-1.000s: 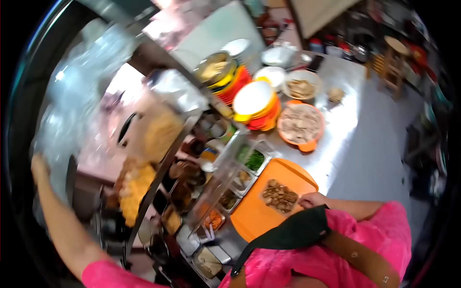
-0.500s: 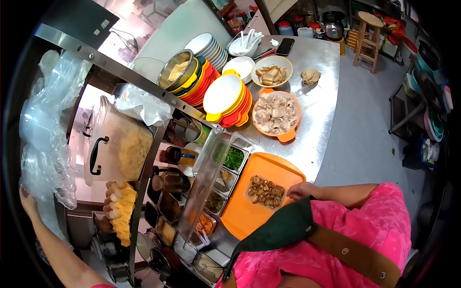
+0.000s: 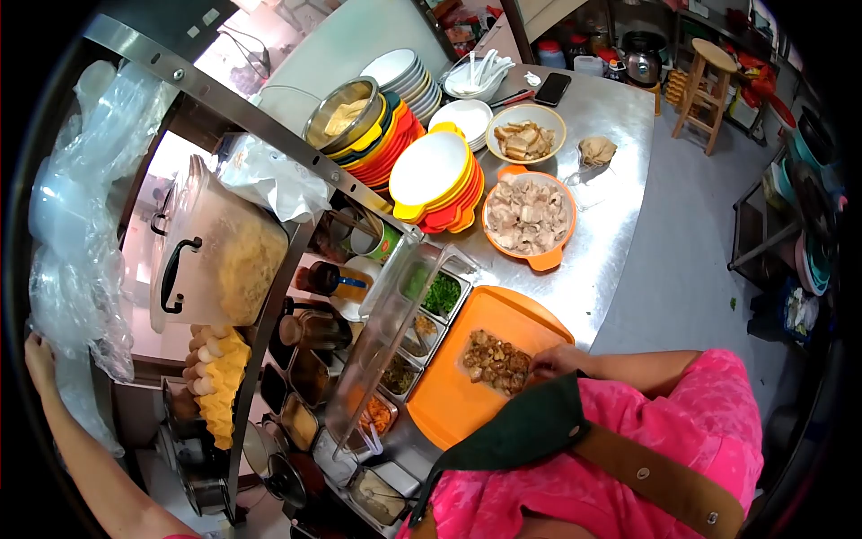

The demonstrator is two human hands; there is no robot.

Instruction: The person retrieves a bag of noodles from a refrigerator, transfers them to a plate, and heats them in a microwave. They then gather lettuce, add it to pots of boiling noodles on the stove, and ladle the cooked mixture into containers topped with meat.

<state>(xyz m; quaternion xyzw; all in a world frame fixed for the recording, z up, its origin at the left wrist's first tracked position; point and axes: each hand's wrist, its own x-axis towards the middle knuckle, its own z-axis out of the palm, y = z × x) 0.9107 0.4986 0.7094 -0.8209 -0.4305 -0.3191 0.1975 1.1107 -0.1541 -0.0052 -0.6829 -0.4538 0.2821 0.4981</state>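
My right hand (image 3: 557, 361) is at the right edge of a clear container of browned food pieces (image 3: 496, 361), its fingers curled against the rim. That container sits on an orange tray (image 3: 449, 395) on the metal counter. Far to the left, my left hand (image 3: 40, 361) touches the edge of hanging clear plastic bags (image 3: 76, 260); its fingers are partly hidden by the plastic and small in view. Above the tray stands an orange-rimmed bowl of pale meat pieces (image 3: 528, 216).
Stacked colored bowls (image 3: 431, 175), white plates (image 3: 462, 121), a bowl of browned slices (image 3: 525, 139) and a black phone (image 3: 552, 88) stand on the metal counter (image 3: 611, 216). Left are topping trays (image 3: 442, 295), a lidded tub (image 3: 220, 251) and eggs (image 3: 211, 359). A stool (image 3: 705, 85) stands beyond.
The view has shifted slightly. My left hand has moved a little up along the plastic bags. My right hand remains at the container, slightly closer over its edge.
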